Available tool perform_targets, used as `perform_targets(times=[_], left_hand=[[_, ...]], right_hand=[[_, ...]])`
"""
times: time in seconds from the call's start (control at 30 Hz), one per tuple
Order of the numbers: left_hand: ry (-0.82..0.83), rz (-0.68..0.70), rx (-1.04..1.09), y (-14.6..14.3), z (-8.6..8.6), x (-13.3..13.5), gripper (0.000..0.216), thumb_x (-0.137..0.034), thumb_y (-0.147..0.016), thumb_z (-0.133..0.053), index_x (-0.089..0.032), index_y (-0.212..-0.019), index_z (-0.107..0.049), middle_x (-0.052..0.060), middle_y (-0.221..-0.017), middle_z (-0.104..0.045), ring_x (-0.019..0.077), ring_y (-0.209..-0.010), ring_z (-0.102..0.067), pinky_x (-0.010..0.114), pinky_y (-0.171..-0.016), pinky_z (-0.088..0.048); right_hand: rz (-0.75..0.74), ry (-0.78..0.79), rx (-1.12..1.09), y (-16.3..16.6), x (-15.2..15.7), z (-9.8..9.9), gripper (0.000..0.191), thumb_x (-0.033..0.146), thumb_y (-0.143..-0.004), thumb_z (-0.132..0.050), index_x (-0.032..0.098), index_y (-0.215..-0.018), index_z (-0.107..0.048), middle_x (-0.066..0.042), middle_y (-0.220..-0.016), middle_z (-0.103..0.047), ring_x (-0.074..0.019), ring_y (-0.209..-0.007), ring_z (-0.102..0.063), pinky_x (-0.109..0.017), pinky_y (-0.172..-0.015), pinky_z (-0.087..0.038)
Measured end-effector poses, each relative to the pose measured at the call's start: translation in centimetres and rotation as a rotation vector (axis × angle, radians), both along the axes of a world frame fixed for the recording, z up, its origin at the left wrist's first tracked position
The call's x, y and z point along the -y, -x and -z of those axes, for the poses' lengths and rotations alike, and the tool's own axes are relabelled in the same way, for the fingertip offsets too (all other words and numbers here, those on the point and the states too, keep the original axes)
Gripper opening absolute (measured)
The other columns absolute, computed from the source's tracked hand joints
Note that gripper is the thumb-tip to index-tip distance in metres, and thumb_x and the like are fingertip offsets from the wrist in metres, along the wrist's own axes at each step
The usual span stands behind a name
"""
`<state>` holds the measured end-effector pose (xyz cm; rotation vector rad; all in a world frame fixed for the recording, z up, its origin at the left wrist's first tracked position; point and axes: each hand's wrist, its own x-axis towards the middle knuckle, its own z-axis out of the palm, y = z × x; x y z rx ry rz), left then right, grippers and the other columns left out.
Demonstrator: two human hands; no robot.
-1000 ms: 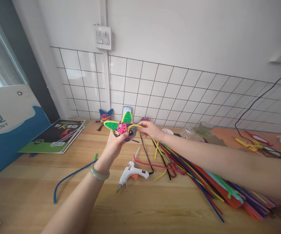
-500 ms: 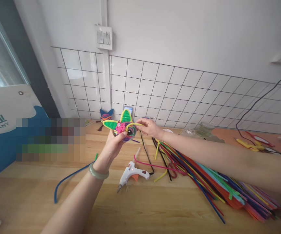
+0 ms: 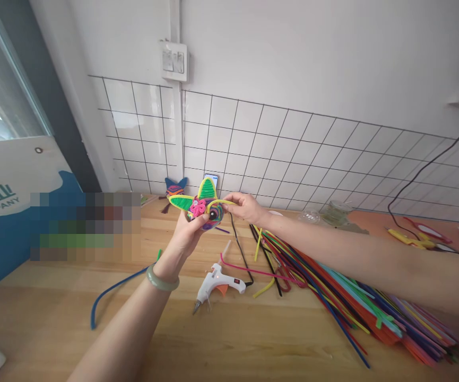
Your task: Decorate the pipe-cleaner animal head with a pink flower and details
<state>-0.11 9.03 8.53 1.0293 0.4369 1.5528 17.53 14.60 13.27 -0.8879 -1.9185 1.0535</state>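
My left hand [image 3: 187,233] is raised above the wooden table [image 3: 54,313] and grips from below a colourful pipe-cleaner craft [image 3: 201,204] with green ears, a pink flower and a dark eye. A jade bangle [image 3: 161,281] sits on that wrist. My right hand [image 3: 245,207] pinches a yellow pipe cleaner [image 3: 223,202] that curves over the craft's right side. Both hands are closed.
A white glue gun [image 3: 217,286] lies on the table below the hands, its black cord running back. A big pile of coloured pipe cleaners [image 3: 352,302] fans out to the right. A blue pipe cleaner [image 3: 110,292] lies left. A second craft [image 3: 173,188] and a phone [image 3: 210,179] lean on the tiled wall.
Both hands and the craft have risen slightly and stayed together; the grip is the same. The view has shifted a little.
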Motion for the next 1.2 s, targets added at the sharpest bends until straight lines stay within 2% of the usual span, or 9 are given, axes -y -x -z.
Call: perform_targets(times=[0.23,0.33,0.57,0.67,0.73,0.83,0.97,1.1,1.2], left_hand=[[0.002,0.001,-0.010,-0.1,-0.2,0.2,0.059,-0.027,-0.067,-0.080,-0.017,-0.121,-0.058,0.013,-0.117,-0.067,0.0283,-0.106,-0.065,0.040,-0.089,-0.054],[-0.005,-0.004,-0.011,-0.1,-0.4,0.4,0.054,-0.026,-0.067,-0.080,-0.018,-0.116,-0.059,0.012,-0.114,-0.069,0.0284,-0.106,-0.065,0.041,-0.091,-0.053],[-0.015,-0.004,-0.022,0.1,-0.4,0.4,0.057,-0.029,-0.065,-0.081,-0.021,-0.116,-0.058,0.010,-0.113,-0.069,0.0282,-0.104,-0.066,0.043,-0.090,-0.054],[-0.015,-0.023,-0.014,0.1,-0.4,0.4,0.056,-0.028,-0.065,-0.082,-0.020,-0.115,-0.058,0.010,-0.112,-0.070,0.0279,-0.102,-0.066,0.042,-0.088,-0.054],[-0.011,-0.022,-0.003,0.1,-0.5,0.4,0.057,-0.027,-0.064,-0.082,-0.019,-0.114,-0.057,0.011,-0.111,-0.070,0.0280,-0.101,-0.067,0.042,-0.088,-0.055],[-0.001,-0.002,0.000,0.1,-0.7,0.7,0.057,-0.026,-0.064,-0.082,-0.020,-0.115,-0.056,0.011,-0.113,-0.069,0.0281,-0.103,-0.066,0.042,-0.088,-0.054],[0.002,0.011,0.003,0.0,-1.1,1.0,0.060,-0.027,-0.064,-0.082,-0.023,-0.118,-0.055,0.010,-0.118,-0.067,0.0285,-0.107,-0.064,0.040,-0.087,-0.055],[0.018,-0.005,0.013,0.1,-1.2,0.9,0.069,-0.025,-0.062,-0.082,-0.024,-0.124,-0.052,0.007,-0.118,-0.066,0.0263,-0.105,-0.064,0.038,-0.085,-0.055],[0.010,-0.028,-0.036,0.1,-1.0,0.6,0.067,-0.025,-0.062,-0.082,-0.022,-0.123,-0.053,0.008,-0.116,-0.066,0.0271,-0.105,-0.064,0.039,-0.085,-0.055]], right_hand=[[0.068,0.021,-0.062,-0.3,1.2,1.1,0.038,0.052,-0.073,-0.070,0.020,-0.090,-0.060,0.003,-0.069,-0.062,-0.0052,-0.041,-0.040,-0.021,-0.038,-0.031],[0.116,0.056,-0.085,0.0,2.0,1.4,0.040,0.055,-0.072,-0.070,0.019,-0.086,-0.058,0.005,-0.061,-0.057,-0.0057,-0.040,-0.041,-0.021,-0.038,-0.033],[0.136,0.091,-0.167,0.8,2.6,1.9,0.042,0.055,-0.071,-0.069,0.019,-0.088,-0.056,0.003,-0.072,-0.062,-0.0041,-0.040,-0.041,-0.020,-0.038,-0.032],[0.137,0.031,-0.079,0.5,2.8,2.4,0.034,0.050,-0.080,-0.061,0.020,-0.093,-0.055,0.001,-0.077,-0.064,-0.0062,-0.044,-0.045,-0.022,-0.043,-0.038],[0.184,-0.121,0.011,0.2,3.5,2.3,0.031,0.043,-0.082,-0.059,0.020,-0.102,-0.056,-0.004,-0.093,-0.067,-0.0121,-0.064,-0.059,-0.027,-0.056,-0.048],[0.257,-0.528,0.144,0.2,5.1,0.3,0.048,0.030,-0.080,-0.063,0.022,-0.125,-0.051,-0.012,-0.130,-0.057,-0.0237,-0.115,-0.056,-0.041,-0.094,-0.049],[0.071,-0.964,0.295,2.3,5.4,-5.5,0.027,0.022,-0.085,-0.056,0.024,-0.111,-0.065,-0.008,-0.131,-0.057,-0.0258,-0.132,-0.043,-0.050,-0.111,-0.033],[-0.347,-1.045,0.666,6.5,3.1,-10.3,0.030,0.010,-0.083,-0.050,0.025,-0.085,-0.076,0.002,-0.127,-0.061,-0.0270,-0.135,-0.039,-0.053,-0.110,-0.031],[-0.512,-0.914,0.983,9.1,1.7,-11.3,0.022,0.015,-0.079,-0.057,0.022,-0.073,-0.077,0.002,-0.131,-0.060,-0.0320,-0.135,-0.039,-0.051,-0.108,-0.034]])
